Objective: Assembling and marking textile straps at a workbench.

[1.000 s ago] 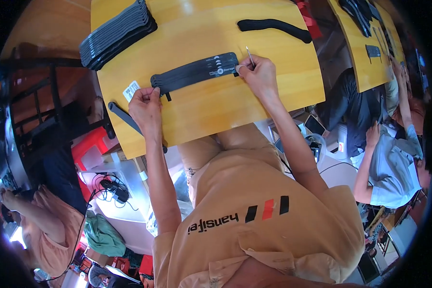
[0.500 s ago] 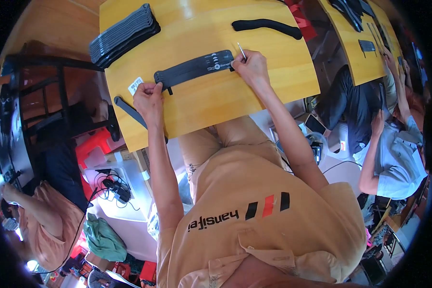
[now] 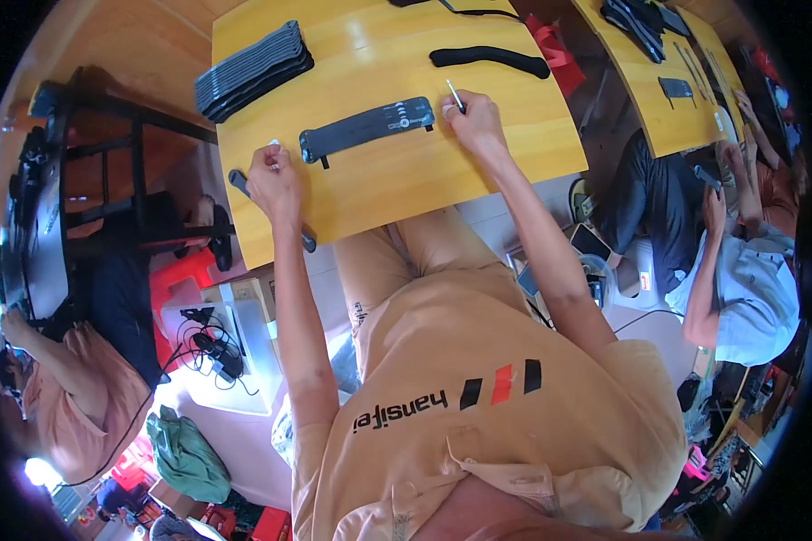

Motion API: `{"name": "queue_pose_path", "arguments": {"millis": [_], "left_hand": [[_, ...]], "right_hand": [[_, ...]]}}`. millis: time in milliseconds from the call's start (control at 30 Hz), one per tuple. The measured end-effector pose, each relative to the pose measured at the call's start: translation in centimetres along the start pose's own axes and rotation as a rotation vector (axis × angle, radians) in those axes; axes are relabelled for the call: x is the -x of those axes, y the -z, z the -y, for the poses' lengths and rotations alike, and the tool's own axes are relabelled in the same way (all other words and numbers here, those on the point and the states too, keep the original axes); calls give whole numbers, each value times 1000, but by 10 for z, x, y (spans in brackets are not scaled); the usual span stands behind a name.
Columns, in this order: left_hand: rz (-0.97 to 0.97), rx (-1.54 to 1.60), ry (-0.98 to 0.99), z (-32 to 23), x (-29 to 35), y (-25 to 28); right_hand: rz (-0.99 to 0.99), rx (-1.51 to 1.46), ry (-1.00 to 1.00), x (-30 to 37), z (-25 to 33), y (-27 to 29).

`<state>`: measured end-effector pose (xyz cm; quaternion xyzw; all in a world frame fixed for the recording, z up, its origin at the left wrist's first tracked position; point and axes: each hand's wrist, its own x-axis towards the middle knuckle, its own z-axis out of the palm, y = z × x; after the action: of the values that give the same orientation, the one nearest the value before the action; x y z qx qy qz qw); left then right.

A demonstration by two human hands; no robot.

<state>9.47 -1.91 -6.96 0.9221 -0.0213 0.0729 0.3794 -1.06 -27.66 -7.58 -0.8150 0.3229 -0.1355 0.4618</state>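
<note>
A flat dark-grey strap-like piece with pale printing and two short black tabs lies across the table before me. Just off its left end, my left hand is closed, fingers curled in a pinch. A small white bit, apparently the white label, shows at its fingertips. Beyond the strap's right end, my right hand grips a thin pen-like tool with a pale tip and dark lower part. Its tip points up and away from the strap. Neither hand touches the strap.
A stack of similar grey straps sits at the far left of the yellow table. A curved black padded piece lies far right. Under my left wrist passes a dark bar. Other people work at tables on both sides.
My left hand has let go of the strap's left end and moved slightly left, with the label now mostly hidden. My right hand has come off the right end, still holding the tool.
</note>
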Motion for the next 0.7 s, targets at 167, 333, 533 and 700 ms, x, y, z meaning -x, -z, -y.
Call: {"name": "queue_pose_path", "arguments": {"millis": [167,333,533,700], "left_hand": [[184,-75,-483,-27,31,-7],[359,-379,-765,-43,64,-38],[413,-396,-792,-38,68,-54],[469,-441,-739,-41,65,-50]], "right_hand": [[-66,212,485,30,6,3],[99,421,653,41,2,-9],[218,549,683,35,-3,-10],[240,598,686,36,3,-7]]}}
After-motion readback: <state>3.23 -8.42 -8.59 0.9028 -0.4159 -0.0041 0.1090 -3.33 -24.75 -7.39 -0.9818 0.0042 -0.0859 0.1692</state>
